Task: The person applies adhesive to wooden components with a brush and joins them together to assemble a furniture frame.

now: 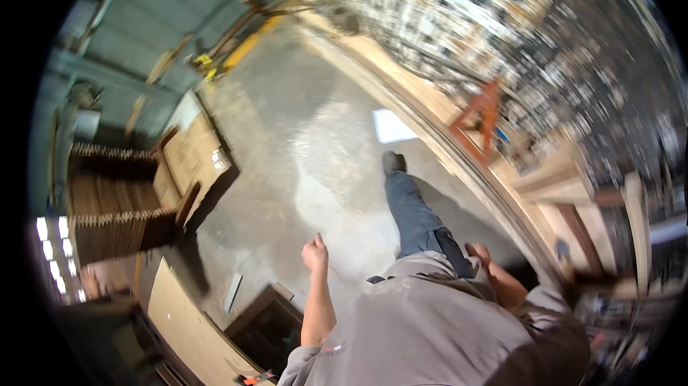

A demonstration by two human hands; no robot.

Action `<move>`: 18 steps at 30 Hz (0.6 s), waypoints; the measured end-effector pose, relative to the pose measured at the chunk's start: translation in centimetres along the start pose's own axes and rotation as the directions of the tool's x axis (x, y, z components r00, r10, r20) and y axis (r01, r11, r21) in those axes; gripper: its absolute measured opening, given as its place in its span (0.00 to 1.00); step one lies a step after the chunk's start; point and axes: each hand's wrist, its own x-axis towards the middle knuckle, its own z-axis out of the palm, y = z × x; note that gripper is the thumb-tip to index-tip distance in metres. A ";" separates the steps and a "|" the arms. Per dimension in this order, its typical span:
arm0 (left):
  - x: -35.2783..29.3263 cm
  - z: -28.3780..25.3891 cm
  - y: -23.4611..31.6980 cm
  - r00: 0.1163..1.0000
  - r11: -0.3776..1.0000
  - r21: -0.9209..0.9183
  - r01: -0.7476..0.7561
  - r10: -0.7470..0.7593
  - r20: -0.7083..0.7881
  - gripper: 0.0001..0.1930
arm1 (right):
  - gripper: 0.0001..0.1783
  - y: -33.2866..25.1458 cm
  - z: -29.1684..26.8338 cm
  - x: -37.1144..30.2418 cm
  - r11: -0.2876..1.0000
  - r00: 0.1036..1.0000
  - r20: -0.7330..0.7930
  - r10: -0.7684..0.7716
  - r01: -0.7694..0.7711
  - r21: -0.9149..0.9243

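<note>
Out in front of my body, my left hand (315, 253) is closed, its fingers curled in and the thumb lying forward; no object shows in it. It hangs over the concrete floor (272, 135), touching nothing. Beside my right hip is my right hand (479, 252), small and blurred next to my dark trousers. My shirt and arm partly cover it, and its fingers cannot be made out. One leg is stretched forward, the shoe near a white sheet (393, 126) that lies by the long wooden bench edge.
Along the right runs a workbench (430, 110) bearing an orange-red triangular frame (479, 124) and wooden pieces. Stacked brown slatted panels (118, 199) and a cardboard piece (190, 149) stand at left. Lower left are a pale board (190, 321) and a dark wooden frame (265, 321).
</note>
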 end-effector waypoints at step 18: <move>38.8 -7.6 5.0 0.946 0.941 -0.100 0.324 -0.320 0.055 0.18 | 0.23 -40.7 -6.3 53.0 0.972 0.981 -0.164 0.102 -0.064 0.224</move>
